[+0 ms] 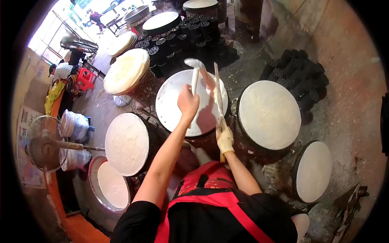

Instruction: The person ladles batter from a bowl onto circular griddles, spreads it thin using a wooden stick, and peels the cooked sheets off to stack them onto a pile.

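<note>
My left hand (188, 102), bare, is closed round the pale handle of a ladle (195, 63). The ladle's metal bowl points away from me, above the far part of a round griddle (171, 106). White batter coats the griddle's surface, and shadows fall across it. On my right hand (224, 137) is a pale knit glove. Its fingers wrap round a long, thin wooden stick (219, 91), which reaches past the griddle's right side. The stick's lower end shows below the glove.
Round griddles with white sheets stand at the right (269, 115) and left (127, 143). A basin (95, 178) sits lower left. Stacked flat sheets (127, 71) lie beyond. Black coal briquettes (300, 75) are piled by the wall. A fan (46, 143) and a red stool (85, 79) stand left.
</note>
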Demonstrator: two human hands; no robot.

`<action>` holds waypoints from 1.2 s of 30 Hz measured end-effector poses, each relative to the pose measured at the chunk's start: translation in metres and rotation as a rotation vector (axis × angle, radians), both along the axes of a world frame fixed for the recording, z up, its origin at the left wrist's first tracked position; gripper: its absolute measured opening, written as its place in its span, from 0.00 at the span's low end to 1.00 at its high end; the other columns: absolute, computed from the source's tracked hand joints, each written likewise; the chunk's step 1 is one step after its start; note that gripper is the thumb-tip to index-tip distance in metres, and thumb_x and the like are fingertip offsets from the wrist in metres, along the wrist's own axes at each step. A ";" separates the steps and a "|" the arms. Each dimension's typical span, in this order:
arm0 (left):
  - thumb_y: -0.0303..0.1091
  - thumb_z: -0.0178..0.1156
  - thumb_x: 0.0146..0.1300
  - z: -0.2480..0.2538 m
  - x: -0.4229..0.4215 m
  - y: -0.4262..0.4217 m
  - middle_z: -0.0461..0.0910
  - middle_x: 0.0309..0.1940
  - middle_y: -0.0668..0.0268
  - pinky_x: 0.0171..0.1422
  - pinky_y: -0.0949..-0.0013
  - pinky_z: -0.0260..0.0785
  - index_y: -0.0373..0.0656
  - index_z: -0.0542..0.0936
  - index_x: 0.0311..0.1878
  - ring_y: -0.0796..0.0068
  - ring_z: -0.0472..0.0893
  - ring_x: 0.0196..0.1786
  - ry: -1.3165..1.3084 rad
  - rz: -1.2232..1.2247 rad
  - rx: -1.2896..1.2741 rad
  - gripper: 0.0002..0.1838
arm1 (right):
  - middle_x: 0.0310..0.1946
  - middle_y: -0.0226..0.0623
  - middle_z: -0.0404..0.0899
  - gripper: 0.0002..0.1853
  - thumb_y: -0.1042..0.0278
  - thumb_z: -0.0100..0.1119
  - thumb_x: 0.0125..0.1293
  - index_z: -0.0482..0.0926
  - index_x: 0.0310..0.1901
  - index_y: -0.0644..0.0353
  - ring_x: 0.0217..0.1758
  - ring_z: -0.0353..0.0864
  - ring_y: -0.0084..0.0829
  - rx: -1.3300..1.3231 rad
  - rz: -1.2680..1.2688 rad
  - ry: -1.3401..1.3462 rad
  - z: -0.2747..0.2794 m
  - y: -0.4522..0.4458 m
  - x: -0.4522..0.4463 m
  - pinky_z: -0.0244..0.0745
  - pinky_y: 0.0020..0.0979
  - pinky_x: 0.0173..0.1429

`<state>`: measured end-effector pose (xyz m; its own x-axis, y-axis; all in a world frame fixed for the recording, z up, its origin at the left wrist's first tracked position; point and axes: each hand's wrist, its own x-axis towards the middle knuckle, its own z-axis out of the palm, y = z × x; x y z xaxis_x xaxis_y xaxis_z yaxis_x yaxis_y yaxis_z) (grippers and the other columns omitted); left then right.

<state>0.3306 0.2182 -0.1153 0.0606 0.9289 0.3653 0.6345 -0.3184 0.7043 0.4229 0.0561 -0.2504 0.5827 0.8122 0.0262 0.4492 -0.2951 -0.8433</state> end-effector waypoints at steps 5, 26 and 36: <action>0.17 0.50 0.49 0.040 -0.033 0.026 0.72 0.33 0.57 0.39 0.52 0.65 0.41 0.70 0.37 0.50 0.74 0.39 0.244 -0.005 0.335 0.11 | 0.18 0.19 0.60 0.22 0.63 0.55 0.67 0.70 0.63 0.36 0.10 0.54 0.12 0.042 -0.118 1.112 0.045 0.019 0.005 0.48 0.18 0.10; 0.38 0.51 0.69 0.023 -0.231 -0.145 0.62 0.18 0.74 0.13 0.80 0.48 0.46 0.68 0.43 0.86 0.57 0.12 -1.079 0.153 -0.668 0.08 | 0.16 0.20 0.62 0.20 0.62 0.54 0.68 0.71 0.62 0.36 0.08 0.55 0.16 0.259 -0.223 1.021 0.014 0.001 -0.054 0.50 0.21 0.10; 0.36 0.57 0.66 -0.018 -0.313 -0.195 0.63 0.15 0.79 0.16 0.84 0.54 0.44 0.71 0.35 0.89 0.64 0.15 -1.442 0.143 -1.248 0.07 | 0.45 0.28 0.78 0.21 0.71 0.50 0.68 0.71 0.62 0.42 0.15 0.60 0.15 -0.127 0.059 0.700 0.074 0.074 -0.076 0.62 0.17 0.16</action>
